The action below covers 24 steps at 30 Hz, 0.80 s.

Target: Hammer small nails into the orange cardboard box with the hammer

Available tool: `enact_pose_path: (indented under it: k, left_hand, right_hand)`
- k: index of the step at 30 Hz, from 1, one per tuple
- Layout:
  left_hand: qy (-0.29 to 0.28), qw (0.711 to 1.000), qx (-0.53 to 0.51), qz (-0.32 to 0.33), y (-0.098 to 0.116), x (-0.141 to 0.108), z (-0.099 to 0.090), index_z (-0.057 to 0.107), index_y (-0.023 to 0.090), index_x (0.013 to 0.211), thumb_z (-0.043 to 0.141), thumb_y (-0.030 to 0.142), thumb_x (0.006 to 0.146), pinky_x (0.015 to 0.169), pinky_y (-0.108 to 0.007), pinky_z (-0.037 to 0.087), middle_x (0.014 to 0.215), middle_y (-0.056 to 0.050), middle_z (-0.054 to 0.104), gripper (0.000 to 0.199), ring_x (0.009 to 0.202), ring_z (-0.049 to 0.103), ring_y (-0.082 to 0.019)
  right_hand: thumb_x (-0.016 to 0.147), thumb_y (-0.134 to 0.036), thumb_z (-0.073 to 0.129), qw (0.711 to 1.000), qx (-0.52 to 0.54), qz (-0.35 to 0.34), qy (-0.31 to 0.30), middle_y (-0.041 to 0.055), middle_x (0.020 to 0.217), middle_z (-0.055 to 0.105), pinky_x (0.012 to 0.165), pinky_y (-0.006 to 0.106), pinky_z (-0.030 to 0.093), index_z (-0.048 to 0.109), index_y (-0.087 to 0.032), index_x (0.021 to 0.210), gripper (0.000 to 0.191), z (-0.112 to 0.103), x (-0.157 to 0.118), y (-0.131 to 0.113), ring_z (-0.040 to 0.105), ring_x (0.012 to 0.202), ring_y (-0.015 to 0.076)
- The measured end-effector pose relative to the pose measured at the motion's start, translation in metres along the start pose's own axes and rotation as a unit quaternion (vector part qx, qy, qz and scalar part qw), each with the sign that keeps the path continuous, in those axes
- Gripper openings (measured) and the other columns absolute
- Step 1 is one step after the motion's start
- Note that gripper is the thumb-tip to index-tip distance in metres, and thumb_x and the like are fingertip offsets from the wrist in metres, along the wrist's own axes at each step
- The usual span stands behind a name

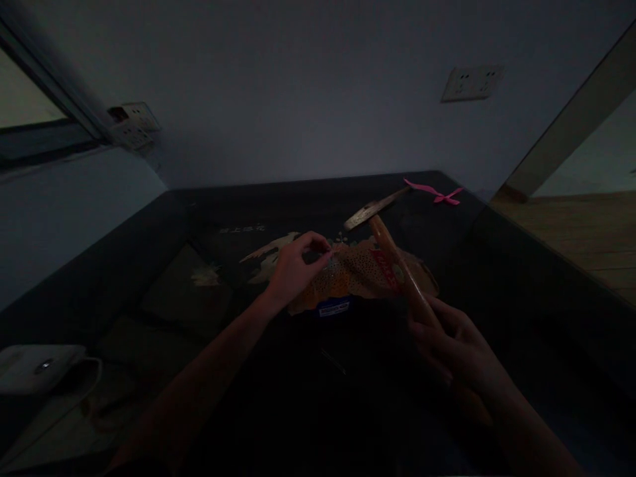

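Observation:
My right hand is wrapped round the wooden handle of a hammer. The metal head is raised at the far end, up and to the right of my left hand. On that left hand, thumb and forefinger come together at the upper edge of a crumpled orange-brown printed packet. Whatever sits between the fingertips is too small and dark to make out. The packet has red and blue printed patches and lies flat on the dark table, partly hidden behind the hammer handle.
A pink ribbon lies at the table's back right. At the left is a white device with a cable. Thin pale slivers show nearer me. Wall sockets are behind the table. The light is very dim.

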<state>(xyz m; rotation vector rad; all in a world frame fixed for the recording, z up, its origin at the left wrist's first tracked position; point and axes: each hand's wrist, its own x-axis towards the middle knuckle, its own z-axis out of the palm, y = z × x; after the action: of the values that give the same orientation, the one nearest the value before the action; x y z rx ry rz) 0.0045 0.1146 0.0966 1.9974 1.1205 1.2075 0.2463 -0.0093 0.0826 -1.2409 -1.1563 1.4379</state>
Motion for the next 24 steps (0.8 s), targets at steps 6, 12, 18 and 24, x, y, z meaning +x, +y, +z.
enact_pose_path:
  k: [6, 12, 18, 24]
  left_hand:
    - [-0.031, 0.999, -0.010, -0.013, -0.006, -0.002, 0.003, 0.058, 0.017, 0.085, 0.060, 0.022, 0.080, 0.077, -0.027, 0.054, 0.084, -0.002, 0.064, 0.008, 0.081, 0.065, -0.014]
    - [-0.041, 0.999, 0.012, -0.016, -0.004, -0.002, 0.002, 0.057, 0.017, 0.085, 0.060, 0.020, 0.080, 0.076, -0.027, 0.053, 0.085, -0.001, 0.064, 0.006, 0.080, 0.064, -0.013]
    - [-0.055, 0.998, 0.032, -0.002, -0.006, -0.002, 0.001, 0.059, 0.017, 0.085, 0.061, 0.018, 0.080, 0.074, -0.025, 0.051, 0.083, 0.000, 0.065, 0.005, 0.079, 0.063, -0.012]
    - [-0.053, 0.998, 0.026, -0.025, -0.007, -0.002, 0.003, 0.060, 0.016, 0.080, 0.063, 0.016, 0.078, 0.074, -0.027, 0.050, 0.081, 0.000, 0.066, 0.004, 0.076, 0.063, -0.013]
  right_hand:
    - [0.075, -0.042, 0.072, 1.000, 0.001, 0.021, 0.010, -0.0091, 0.052, 0.045, 0.026, 0.014, 0.024, 0.055, -0.020, 0.121, 0.054, 0.000, -0.002, 0.001, 0.029, 0.031, 0.0030]
    - [0.077, -0.042, 0.071, 1.000, -0.009, 0.025, -0.016, -0.0090, 0.054, 0.045, 0.027, 0.013, 0.026, 0.055, -0.020, 0.121, 0.052, -0.001, -0.002, -0.001, 0.030, 0.032, 0.0024]
    - [0.075, -0.043, 0.071, 0.999, -0.021, 0.023, 0.005, -0.0082, 0.057, 0.046, 0.027, 0.014, 0.028, 0.055, -0.020, 0.123, 0.056, -0.001, 0.001, 0.002, 0.033, 0.033, 0.0031]
    - [0.074, -0.044, 0.071, 0.993, -0.105, 0.004, 0.051, -0.0045, 0.060, 0.051, 0.029, 0.017, 0.035, 0.060, -0.019, 0.124, 0.057, -0.002, 0.000, -0.008, 0.041, 0.037, 0.0071]
